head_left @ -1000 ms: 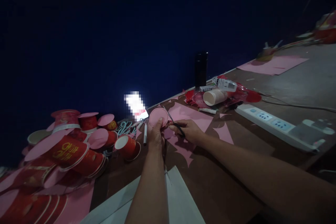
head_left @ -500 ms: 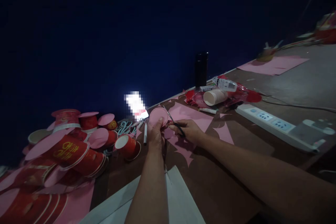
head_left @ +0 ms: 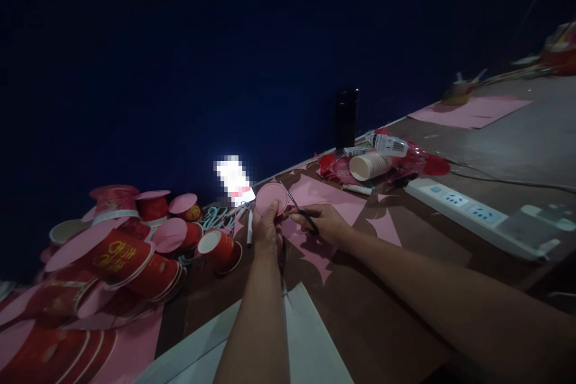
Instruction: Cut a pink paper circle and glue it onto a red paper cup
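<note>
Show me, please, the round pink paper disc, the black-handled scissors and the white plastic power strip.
Round pink paper disc [head_left: 270, 194]: head view, middle of its face.
Black-handled scissors [head_left: 308, 221]: head view, the handle.
White plastic power strip [head_left: 468, 207]: head view, top surface between sockets.

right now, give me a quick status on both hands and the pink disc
Left hand: gripping pink disc by its near edge. Right hand: holding scissors, blades by the disc's right edge. Close by: white marker, pink scraps on table.
</note>
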`<state>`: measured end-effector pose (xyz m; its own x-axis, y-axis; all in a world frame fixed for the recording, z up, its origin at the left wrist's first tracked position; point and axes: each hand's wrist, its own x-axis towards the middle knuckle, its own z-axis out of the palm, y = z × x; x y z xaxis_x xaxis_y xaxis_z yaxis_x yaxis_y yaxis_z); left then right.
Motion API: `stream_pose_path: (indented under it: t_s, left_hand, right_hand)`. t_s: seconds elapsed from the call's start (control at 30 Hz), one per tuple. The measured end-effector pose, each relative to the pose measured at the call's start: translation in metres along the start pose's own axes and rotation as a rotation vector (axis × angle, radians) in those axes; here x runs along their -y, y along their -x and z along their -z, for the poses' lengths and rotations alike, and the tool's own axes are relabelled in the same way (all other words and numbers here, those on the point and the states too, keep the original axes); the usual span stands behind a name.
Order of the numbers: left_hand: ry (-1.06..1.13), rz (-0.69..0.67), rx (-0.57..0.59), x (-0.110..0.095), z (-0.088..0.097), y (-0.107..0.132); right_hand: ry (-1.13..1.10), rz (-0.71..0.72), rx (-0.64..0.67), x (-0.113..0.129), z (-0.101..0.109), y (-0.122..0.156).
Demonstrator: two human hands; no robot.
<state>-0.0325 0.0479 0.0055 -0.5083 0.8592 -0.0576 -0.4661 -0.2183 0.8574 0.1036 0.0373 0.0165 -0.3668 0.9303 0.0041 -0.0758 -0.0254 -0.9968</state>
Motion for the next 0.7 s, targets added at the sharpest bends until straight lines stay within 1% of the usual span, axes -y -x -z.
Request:
stream_pose_path:
  t_s: [0.2, 0.43, 0.7]
  left_hand:
    - [0.015, -0.014, 0.005, -0.0014, 0.0002, -0.0001]
    - [0.016, 0.014, -0.026, 0.0014, 0.0021, -0.003]
    - [0.037, 0.024, -0.027, -0.002, 0.0003, -0.0008]
  right_hand:
    - [0.016, 0.027, 0.002, -0.0033, 0.0009, -0.001]
    - [0.005, 0.017, 0.002, -0.0054, 0.0011, -0.0021]
    - [0.001, 0.024, 0.001, -0.0099, 0.0017, -0.0041]
